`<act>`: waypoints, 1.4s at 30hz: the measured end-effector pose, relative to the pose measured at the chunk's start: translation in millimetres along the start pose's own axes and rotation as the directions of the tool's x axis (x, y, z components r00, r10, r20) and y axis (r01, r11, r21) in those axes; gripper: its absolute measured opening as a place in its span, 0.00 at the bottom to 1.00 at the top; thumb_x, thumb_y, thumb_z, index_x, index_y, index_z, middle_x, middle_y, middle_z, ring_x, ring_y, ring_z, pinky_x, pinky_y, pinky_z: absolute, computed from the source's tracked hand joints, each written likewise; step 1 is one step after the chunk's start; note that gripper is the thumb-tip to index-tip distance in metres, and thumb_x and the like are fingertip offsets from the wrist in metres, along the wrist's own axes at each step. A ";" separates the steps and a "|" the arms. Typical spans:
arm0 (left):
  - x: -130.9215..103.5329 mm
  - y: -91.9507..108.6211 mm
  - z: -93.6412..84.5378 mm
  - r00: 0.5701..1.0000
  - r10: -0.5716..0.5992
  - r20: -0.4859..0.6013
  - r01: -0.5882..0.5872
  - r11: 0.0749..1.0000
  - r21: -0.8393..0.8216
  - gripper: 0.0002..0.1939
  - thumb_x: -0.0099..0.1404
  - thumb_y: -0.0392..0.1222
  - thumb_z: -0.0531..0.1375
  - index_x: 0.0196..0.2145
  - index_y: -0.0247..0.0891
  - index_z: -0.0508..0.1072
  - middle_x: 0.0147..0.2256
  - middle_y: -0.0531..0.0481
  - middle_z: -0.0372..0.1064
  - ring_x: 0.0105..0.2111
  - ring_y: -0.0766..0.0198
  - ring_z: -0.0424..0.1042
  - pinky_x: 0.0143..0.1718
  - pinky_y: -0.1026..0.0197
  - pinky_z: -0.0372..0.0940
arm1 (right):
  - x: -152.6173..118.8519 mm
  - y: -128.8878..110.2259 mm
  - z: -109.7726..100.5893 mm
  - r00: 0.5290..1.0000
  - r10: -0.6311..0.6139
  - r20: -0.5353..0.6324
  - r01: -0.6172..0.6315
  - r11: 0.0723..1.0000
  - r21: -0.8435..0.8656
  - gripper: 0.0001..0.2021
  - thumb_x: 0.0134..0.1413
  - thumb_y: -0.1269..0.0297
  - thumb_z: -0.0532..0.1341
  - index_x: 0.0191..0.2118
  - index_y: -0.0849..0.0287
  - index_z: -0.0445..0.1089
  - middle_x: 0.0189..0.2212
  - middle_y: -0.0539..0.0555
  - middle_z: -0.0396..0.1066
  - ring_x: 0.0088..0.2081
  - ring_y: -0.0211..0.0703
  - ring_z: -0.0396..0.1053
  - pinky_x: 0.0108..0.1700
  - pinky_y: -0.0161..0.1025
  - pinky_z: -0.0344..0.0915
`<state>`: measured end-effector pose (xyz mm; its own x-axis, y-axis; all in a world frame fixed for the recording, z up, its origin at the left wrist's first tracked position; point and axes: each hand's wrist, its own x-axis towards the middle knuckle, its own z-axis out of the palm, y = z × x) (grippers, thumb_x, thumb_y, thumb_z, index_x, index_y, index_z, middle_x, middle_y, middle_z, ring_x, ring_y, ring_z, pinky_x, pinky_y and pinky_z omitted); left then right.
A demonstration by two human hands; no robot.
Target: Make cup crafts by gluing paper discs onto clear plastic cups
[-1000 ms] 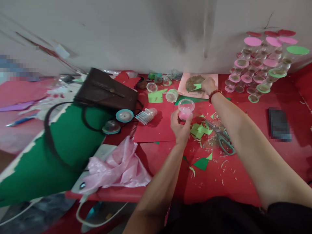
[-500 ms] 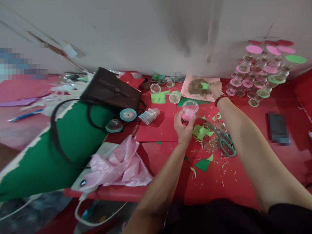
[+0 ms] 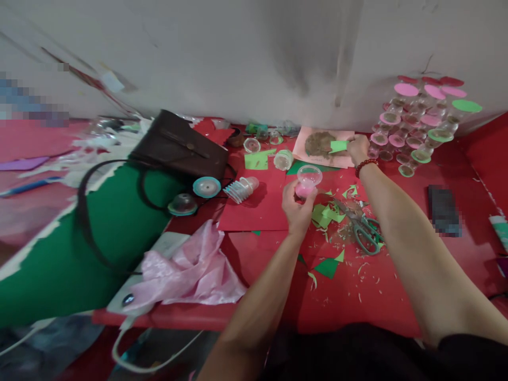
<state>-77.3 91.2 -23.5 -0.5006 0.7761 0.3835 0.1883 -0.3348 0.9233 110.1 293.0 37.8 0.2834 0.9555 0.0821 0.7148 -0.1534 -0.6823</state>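
My left hand (image 3: 298, 207) is closed around a clear plastic cup (image 3: 310, 175) with pink at its lower part; the cup stands upright with its mouth up. Farther off, my right hand (image 3: 359, 148) pinches a light green paper piece (image 3: 338, 146). That paper reaches over a heap of brown, sand-like grains (image 3: 319, 144), which lies on a pale pink sheet (image 3: 300, 153). Grey-green scissors (image 3: 365, 239) lie below my right forearm, beside light green paper scraps (image 3: 326, 214).
Stacked cups with pink, green and red discs (image 3: 413, 124) stand at the back right. A dark phone-like object (image 3: 443, 209) lies below them. To the left are nested clear cups (image 3: 241, 189), a dark brown bag (image 3: 180, 145) and pink cloth (image 3: 190, 267). A wall (image 3: 222, 63) rises behind.
My right hand has shifted slightly right and toward me, and the green paper in it shows more of its face. My left hand keeps the cup in nearly the same place.
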 end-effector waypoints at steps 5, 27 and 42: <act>-0.7 1.1 0.2 1.000 0.006 0.004 -0.006 1.000 0.006 0.25 0.57 0.53 0.72 0.48 0.39 0.77 0.45 0.43 0.76 0.43 0.57 0.75 0.42 0.58 0.70 | -0.5 -12.9 -19.3 0.992 -0.071 -0.105 0.067 0.997 -0.041 0.17 0.59 0.82 0.56 0.45 0.63 0.80 0.46 0.62 0.80 0.55 0.49 0.76 0.56 0.43 0.71; -2.5 1.6 -1.3 1.000 -0.010 0.020 0.010 1.000 0.016 0.23 0.59 0.53 0.72 0.48 0.39 0.77 0.46 0.43 0.74 0.42 0.58 0.74 0.41 0.59 0.69 | 10.3 -38.4 15.1 0.982 -0.188 0.035 0.189 0.981 -0.043 0.16 0.57 0.81 0.60 0.45 0.63 0.81 0.44 0.60 0.81 0.49 0.48 0.78 0.51 0.38 0.71; -1.9 -1.3 -1.6 1.000 0.006 0.016 -0.006 1.000 0.029 0.26 0.59 0.58 0.72 0.49 0.40 0.77 0.46 0.43 0.75 0.46 0.55 0.76 0.46 0.55 0.71 | 7.3 14.6 -20.9 0.999 -0.041 -0.018 0.039 0.995 -0.089 0.14 0.53 0.79 0.62 0.41 0.64 0.82 0.37 0.61 0.83 0.42 0.50 0.80 0.44 0.41 0.74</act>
<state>-77.9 89.3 -25.5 -0.4858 0.7826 0.3892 0.2155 -0.3243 0.9211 136.0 292.4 43.6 0.2649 0.9564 0.1229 0.7797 -0.1374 -0.6109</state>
